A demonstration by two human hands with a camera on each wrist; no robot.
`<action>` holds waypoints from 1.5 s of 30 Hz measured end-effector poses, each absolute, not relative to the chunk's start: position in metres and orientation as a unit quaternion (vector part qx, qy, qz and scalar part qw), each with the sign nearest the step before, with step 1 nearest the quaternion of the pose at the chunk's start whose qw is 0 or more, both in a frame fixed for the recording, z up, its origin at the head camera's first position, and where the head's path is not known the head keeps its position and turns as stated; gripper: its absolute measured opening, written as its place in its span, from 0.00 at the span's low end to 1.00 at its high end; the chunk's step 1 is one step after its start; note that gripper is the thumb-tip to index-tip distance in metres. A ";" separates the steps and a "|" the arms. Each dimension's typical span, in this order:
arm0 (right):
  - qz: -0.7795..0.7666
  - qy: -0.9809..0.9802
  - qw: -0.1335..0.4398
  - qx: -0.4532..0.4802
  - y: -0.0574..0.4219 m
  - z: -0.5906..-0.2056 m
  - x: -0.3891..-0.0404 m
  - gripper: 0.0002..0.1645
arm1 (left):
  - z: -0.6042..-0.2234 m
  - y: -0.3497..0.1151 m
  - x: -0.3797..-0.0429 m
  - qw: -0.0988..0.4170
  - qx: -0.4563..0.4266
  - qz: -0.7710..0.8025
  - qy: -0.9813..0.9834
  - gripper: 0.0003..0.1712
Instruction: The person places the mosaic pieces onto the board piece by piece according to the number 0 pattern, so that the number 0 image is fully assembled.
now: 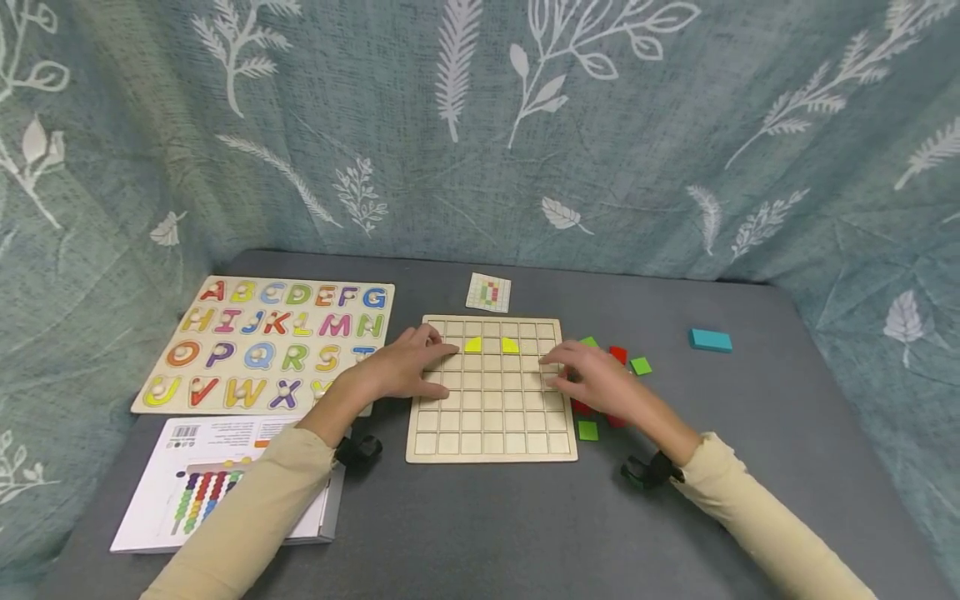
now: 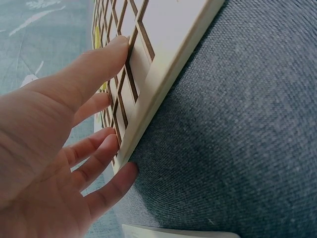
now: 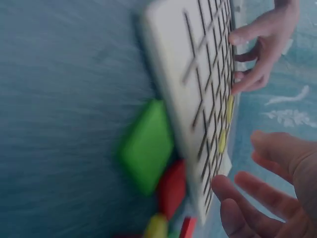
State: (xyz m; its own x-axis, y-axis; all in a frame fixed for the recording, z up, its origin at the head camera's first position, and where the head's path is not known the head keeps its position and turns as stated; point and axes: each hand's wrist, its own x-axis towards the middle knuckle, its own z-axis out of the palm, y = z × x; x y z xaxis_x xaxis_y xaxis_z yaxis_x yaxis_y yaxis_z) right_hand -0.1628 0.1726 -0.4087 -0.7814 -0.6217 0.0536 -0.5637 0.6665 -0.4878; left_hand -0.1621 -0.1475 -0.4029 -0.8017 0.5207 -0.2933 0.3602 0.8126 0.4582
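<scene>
A wooden grid board [image 1: 492, 447] lies flat in the middle of the table, with two yellow pieces, one on the left [image 1: 473, 344] and one on the right [image 1: 510, 345], set in an upper row. My left hand [image 1: 405, 364] rests at the board's left side, its thumb and fingertips at the grid and edge in the left wrist view. Over the board's right edge, my right hand [image 1: 596, 379] has loosely bent fingers with nothing between them. Red pieces [image 1: 617, 354] and green tiles [image 1: 588, 431] lie beside and partly under the right hand.
A small pattern card [image 1: 488, 292] lies behind the board. On the left are a wooden alphabet puzzle [image 1: 294, 283] and, nearer, a white box [image 1: 150, 500] with a bead picture. A teal block [image 1: 710, 340] sits at the right. A leaf-patterned curtain [image 1: 420, 200] hangs behind the table.
</scene>
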 end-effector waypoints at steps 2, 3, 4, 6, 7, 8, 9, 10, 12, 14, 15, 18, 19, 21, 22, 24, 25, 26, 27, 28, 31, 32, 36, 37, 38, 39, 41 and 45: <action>-0.258 0.911 0.052 -0.318 0.185 -0.410 -0.154 0.17 | -0.403 -0.148 -0.162 0.210 0.236 0.195 0.929 0.39; -0.267 0.910 0.050 -0.312 0.191 -0.411 -0.150 0.17 | -0.403 -0.148 -0.162 0.212 0.233 0.196 0.929 0.39; -0.276 0.911 0.047 -0.303 0.196 -0.411 -0.147 0.17 | -0.403 -0.148 -0.162 0.212 0.232 0.196 0.929 0.39; -0.282 0.914 0.038 -0.289 0.206 -0.410 -0.145 0.18 | -0.403 -0.149 -0.162 0.210 0.233 0.196 0.929 0.39; -0.282 0.917 0.032 -0.282 0.210 -0.409 -0.145 0.19 | -0.402 -0.150 -0.162 0.209 0.233 0.196 0.929 0.39; -0.283 0.919 0.029 -0.273 0.214 -0.408 -0.146 0.19 | -0.402 -0.150 -0.163 0.208 0.233 0.196 0.929 0.39; -0.282 0.921 0.023 -0.266 0.217 -0.407 -0.147 0.19 | -0.402 -0.151 -0.163 0.206 0.234 0.196 0.930 0.39; -0.279 0.925 0.018 -0.258 0.221 -0.406 -0.148 0.20 | -0.402 -0.151 -0.163 0.204 0.235 0.196 0.930 0.39; -0.278 0.929 0.012 -0.244 0.227 -0.404 -0.150 0.20 | -0.402 -0.151 -0.164 0.202 0.235 0.198 0.930 0.39; -0.279 0.933 0.014 -0.229 0.232 -0.403 -0.151 0.21 | -0.402 -0.151 -0.164 0.201 0.236 0.200 0.929 0.39; -0.277 0.934 0.016 -0.223 0.234 -0.403 -0.152 0.21 | -0.402 -0.151 -0.165 0.202 0.236 0.201 0.929 0.39; -0.278 0.938 0.030 -0.207 0.239 -0.403 -0.153 0.22 | -0.402 -0.150 -0.164 0.205 0.235 0.202 0.928 0.39; -0.279 0.938 0.035 -0.203 0.241 -0.404 -0.153 0.23 | -0.402 -0.149 -0.164 0.206 0.235 0.202 0.928 0.39; -0.281 0.938 0.043 -0.198 0.244 -0.405 -0.154 0.23 | -0.402 -0.148 -0.164 0.207 0.235 0.200 0.928 0.39; -0.281 0.939 0.045 -0.194 0.245 -0.406 -0.155 0.23 | -0.402 -0.148 -0.164 0.208 0.235 0.199 0.928 0.39; -0.284 0.938 0.050 -0.189 0.248 -0.408 -0.157 0.23 | -0.403 -0.147 -0.164 0.208 0.235 0.198 0.928 0.39; -0.285 0.938 0.052 -0.187 0.250 -0.408 -0.157 0.22 | -0.403 -0.147 -0.164 0.209 0.235 0.198 0.928 0.39; -0.287 0.938 0.054 -0.186 0.251 -0.409 -0.158 0.22 | -0.403 -0.146 -0.163 0.208 0.235 0.197 0.929 0.39; -0.288 0.938 0.056 -0.185 0.252 -0.409 -0.159 0.22 | -0.403 -0.146 -0.163 0.208 0.235 0.197 0.929 0.40; -0.289 0.938 0.059 -0.184 0.253 -0.409 -0.160 0.21 | -0.403 -0.145 -0.163 0.208 0.235 0.197 0.929 0.40; -0.293 0.936 0.067 -0.183 0.254 -0.410 -0.161 0.21 | -0.403 -0.145 -0.162 0.208 0.236 0.196 0.929 0.39; -0.293 0.936 0.068 -0.183 0.254 -0.410 -0.161 0.21 | -0.403 -0.145 -0.162 0.210 0.236 0.196 0.928 0.40; -0.291 0.937 0.069 -0.178 0.253 -0.411 -0.161 0.21 | -0.404 -0.147 -0.162 0.209 0.239 0.193 0.928 0.39; -0.292 0.937 0.070 -0.179 0.253 -0.411 -0.161 0.21 | -0.404 -0.148 -0.162 0.208 0.239 0.192 0.929 0.39; -0.291 0.937 0.069 -0.179 0.252 -0.412 -0.162 0.21 | -0.404 -0.149 -0.162 0.206 0.239 0.190 0.929 0.39; -0.291 0.937 0.068 -0.181 0.252 -0.413 -0.163 0.21 | -0.404 -0.149 -0.162 0.204 0.240 0.189 0.930 0.39; -0.288 0.937 0.064 -0.189 0.253 -0.414 -0.165 0.19 | -0.403 -0.150 -0.162 0.203 0.239 0.190 0.930 0.39; -0.254 0.941 0.048 -0.216 0.256 -0.417 -0.172 0.16 | -0.403 -0.148 -0.162 0.204 0.241 0.197 0.928 0.39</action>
State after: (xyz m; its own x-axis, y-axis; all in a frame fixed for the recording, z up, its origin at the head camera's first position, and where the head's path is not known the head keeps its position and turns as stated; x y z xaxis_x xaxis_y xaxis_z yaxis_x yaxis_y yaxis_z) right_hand -0.1718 0.2556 -0.4168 -0.9021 -0.4312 0.0187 -0.3820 0.7774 -0.4997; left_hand -0.1621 -0.1476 -0.4034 -0.8007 0.5273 -0.2843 0.3666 0.8067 0.4635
